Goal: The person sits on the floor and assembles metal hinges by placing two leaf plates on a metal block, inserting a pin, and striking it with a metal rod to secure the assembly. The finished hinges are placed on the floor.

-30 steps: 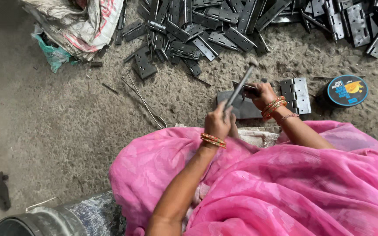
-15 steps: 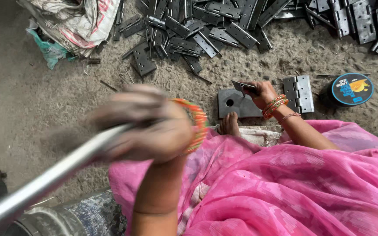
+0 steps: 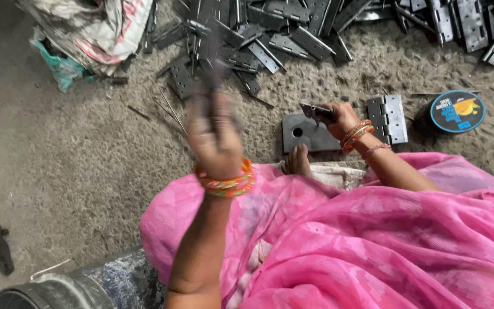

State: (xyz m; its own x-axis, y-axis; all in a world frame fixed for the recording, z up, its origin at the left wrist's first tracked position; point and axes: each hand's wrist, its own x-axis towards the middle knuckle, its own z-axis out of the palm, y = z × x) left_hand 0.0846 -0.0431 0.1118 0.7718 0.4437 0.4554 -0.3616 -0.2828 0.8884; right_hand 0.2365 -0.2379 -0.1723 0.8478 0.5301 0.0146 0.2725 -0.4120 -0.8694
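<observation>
My left hand (image 3: 215,134) is raised in mid-air, blurred, and grips a metal rod (image 3: 211,54) that points away from me over the hinge pile. My right hand (image 3: 338,117) holds a small metal hinge (image 3: 314,111) down on a flat grey steel block (image 3: 307,134) with a round hole. My bare foot (image 3: 298,160) rests against the near edge of that block. Coloured bangles circle both wrists. Pink cloth covers my lap.
A heap of grey metal hinges (image 3: 293,28) lies across the top of the gritty floor. An opened hinge (image 3: 389,117) and a round blue tin (image 3: 456,111) sit right of the block. Crumpled cloth (image 3: 87,34) lies top left, a bucket (image 3: 47,289) bottom left.
My left hand swung the rod up high and close to the camera, then brought it forward again so it points away. My right hand stayed on the hinge at the block.
</observation>
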